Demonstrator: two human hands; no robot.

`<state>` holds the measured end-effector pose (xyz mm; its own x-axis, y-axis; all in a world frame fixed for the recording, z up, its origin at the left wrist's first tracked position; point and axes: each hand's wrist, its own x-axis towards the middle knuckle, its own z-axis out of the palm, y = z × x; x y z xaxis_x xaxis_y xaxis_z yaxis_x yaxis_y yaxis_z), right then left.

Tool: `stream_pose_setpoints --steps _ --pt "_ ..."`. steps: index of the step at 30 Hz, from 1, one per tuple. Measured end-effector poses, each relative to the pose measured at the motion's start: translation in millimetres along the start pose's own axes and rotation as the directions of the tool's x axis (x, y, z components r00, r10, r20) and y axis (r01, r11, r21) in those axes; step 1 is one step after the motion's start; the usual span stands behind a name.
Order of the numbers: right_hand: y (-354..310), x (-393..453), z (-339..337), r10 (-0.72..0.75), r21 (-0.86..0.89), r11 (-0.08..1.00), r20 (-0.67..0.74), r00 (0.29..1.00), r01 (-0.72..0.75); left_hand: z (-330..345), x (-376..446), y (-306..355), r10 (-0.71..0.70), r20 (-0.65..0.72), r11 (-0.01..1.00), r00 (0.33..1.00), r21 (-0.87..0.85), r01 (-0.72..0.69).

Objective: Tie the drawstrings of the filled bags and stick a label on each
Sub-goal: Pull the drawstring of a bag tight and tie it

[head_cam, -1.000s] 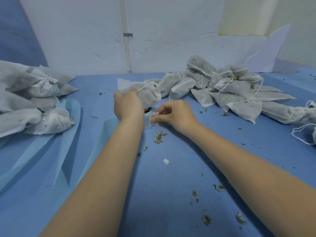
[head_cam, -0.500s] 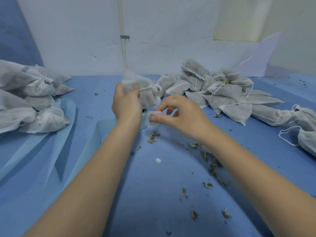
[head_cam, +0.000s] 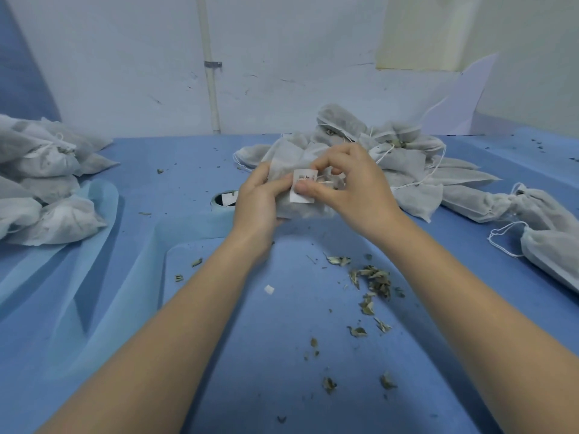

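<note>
Blue cloth-covered counter (head_cam: 282, 386): filled bag (head_cam: 291, 208), light, soft, likely crushable, gripped at its side by left hand (head_cam: 260, 198); right hand (head_cam: 351, 186) thumb-presses label (head_cam: 303, 191) on.

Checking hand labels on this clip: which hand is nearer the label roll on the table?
Left. The left hand sits just right of the label roll, holding the bag; the right hand is farther right, beyond it.

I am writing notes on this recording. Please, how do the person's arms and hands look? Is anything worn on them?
Both forearms are bare as far as the picture shows: no sleeves are in view. The left hand and the right hand wear no gloves. I see no watch, bracelet or ring on the parts that show. The nails that show look short and unpainted.
</note>
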<state>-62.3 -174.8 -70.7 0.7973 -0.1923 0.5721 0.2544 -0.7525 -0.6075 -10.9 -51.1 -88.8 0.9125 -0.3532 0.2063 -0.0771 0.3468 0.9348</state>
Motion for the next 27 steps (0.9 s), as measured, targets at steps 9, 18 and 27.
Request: stream_pose_setpoints --steps 9,18,27 --pt "8.1 1.4 -4.1 0.209 0.389 0.894 0.079 0.975 -0.223 1.5 -2.9 -2.5 0.025 0.102 0.999 0.995 0.040 -0.029" --pt "6.6 -1.6 10.1 0.221 0.416 0.901 -0.192 0.956 -0.124 10.2 -7.5 -0.8 0.007 0.029 0.997 1.000 0.073 -0.009" --pt "8.3 -14.3 16.4 0.270 0.526 0.808 0.070 0.960 -0.265 8.8 -1.7 -3.2 0.040 -0.304 0.999 0.952 0.006 -0.040"
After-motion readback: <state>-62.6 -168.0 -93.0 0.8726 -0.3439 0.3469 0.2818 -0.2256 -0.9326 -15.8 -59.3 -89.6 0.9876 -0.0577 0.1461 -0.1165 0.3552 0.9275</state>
